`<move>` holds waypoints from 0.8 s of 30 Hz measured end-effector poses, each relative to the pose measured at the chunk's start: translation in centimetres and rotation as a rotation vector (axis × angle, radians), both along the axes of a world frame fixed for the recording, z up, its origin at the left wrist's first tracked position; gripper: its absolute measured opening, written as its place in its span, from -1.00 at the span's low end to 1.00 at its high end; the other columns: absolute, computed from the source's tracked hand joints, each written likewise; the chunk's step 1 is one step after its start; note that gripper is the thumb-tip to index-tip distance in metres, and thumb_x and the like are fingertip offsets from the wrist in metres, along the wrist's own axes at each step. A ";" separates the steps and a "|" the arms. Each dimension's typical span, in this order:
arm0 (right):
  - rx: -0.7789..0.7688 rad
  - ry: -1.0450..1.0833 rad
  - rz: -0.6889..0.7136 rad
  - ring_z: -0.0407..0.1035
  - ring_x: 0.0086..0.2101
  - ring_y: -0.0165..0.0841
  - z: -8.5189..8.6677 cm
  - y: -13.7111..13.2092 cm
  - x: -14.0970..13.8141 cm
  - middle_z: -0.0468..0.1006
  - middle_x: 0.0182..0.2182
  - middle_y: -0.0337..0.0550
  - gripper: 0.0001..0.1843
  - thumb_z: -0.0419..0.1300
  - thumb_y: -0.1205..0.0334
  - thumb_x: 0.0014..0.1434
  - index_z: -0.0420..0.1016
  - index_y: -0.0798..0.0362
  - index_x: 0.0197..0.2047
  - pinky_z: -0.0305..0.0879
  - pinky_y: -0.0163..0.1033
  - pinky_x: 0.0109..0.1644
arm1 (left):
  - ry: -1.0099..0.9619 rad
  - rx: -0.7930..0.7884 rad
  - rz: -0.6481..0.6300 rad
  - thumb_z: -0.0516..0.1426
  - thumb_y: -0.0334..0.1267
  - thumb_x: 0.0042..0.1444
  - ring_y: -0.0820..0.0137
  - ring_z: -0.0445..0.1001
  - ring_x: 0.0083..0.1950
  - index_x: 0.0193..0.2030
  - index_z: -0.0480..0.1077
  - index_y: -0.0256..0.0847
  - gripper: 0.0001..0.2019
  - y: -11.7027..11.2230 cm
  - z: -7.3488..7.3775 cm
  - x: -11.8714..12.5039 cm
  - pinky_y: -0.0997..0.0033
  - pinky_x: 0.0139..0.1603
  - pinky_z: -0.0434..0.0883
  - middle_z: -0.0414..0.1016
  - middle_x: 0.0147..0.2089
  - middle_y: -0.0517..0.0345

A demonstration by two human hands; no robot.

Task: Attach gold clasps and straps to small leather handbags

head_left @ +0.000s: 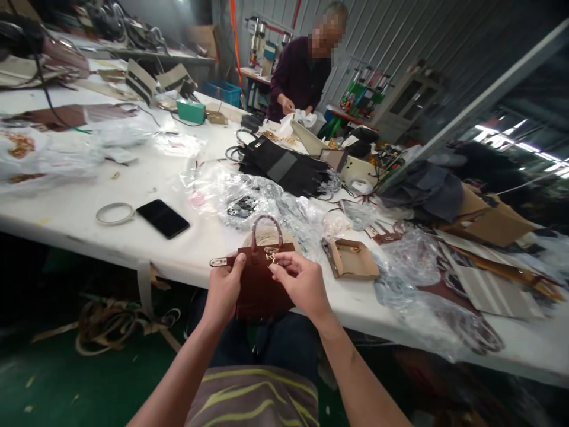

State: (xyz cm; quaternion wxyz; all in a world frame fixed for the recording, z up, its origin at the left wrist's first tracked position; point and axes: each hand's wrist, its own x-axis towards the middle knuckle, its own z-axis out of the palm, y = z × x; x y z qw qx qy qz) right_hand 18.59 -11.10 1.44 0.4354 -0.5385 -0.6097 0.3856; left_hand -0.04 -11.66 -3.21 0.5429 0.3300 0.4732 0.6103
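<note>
I hold a small dark red handbag [260, 287] upright over my lap, just in front of the white table's edge [178, 261]. My left hand [224, 287] grips its left side, thumb pressed near a strap end with a gold tip [217, 261]. My right hand [302, 281] pinches the gold clasp [271, 255] at the front top of the bag. The bag's looped handle [267, 228] stands up above both hands.
A black phone [162, 218] and a pale ring [115, 213] lie on the table to the left. Clear plastic bags [249, 198], a tan bag part [351, 259] and black bags [284, 169] crowd the middle. Another person [302, 71] works at the far end. Straps litter the green floor [111, 326].
</note>
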 end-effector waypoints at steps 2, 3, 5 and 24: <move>0.037 -0.026 0.016 0.74 -0.33 -0.17 -0.1 0.4 -0.9 0.82 -0.22 -0.01 -0.72 0.49 0.11 0.33 0.81 0.05 0.04 0.73 -0.15 -0.19 | -0.033 0.007 -0.008 0.37 0.20 0.33 0.04 0.71 0.00 0.14 0.70 -0.25 -0.46 -0.2 0.0 -0.1 0.16 0.07 0.62 0.78 -0.01 -0.07; 0.054 -0.031 0.024 0.75 -0.32 -0.16 -0.1 0.6 -1.4 0.83 -0.17 0.01 -0.73 0.48 0.11 0.34 0.82 0.05 0.03 0.74 -0.14 -0.19 | -0.048 0.011 -0.011 0.36 0.20 0.33 0.04 0.71 0.01 0.16 0.69 -0.24 -0.46 -0.3 0.0 -0.1 0.17 0.07 0.62 0.78 0.00 -0.07; 0.080 -0.028 0.040 0.75 -0.32 -0.16 -0.2 1.0 -2.1 0.83 -0.09 0.03 -0.73 0.48 0.11 0.34 0.83 0.04 0.03 0.75 -0.12 -0.17 | -0.063 0.016 -0.014 0.36 0.18 0.34 0.04 0.70 0.04 0.17 0.69 -0.22 -0.48 -0.5 0.1 -0.2 0.17 0.10 0.62 0.78 0.03 -0.07; 0.254 -0.297 0.134 0.68 -0.24 -0.18 1.0 1.5 -5.0 0.82 -0.20 -0.06 -0.84 0.41 0.29 0.34 0.86 -0.02 -0.09 0.63 -0.13 -0.10 | -0.009 0.066 -0.005 0.31 0.09 0.43 0.03 0.69 0.14 0.19 0.70 -0.22 -0.56 -1.1 0.3 -0.5 0.17 0.19 0.58 0.77 0.10 -0.08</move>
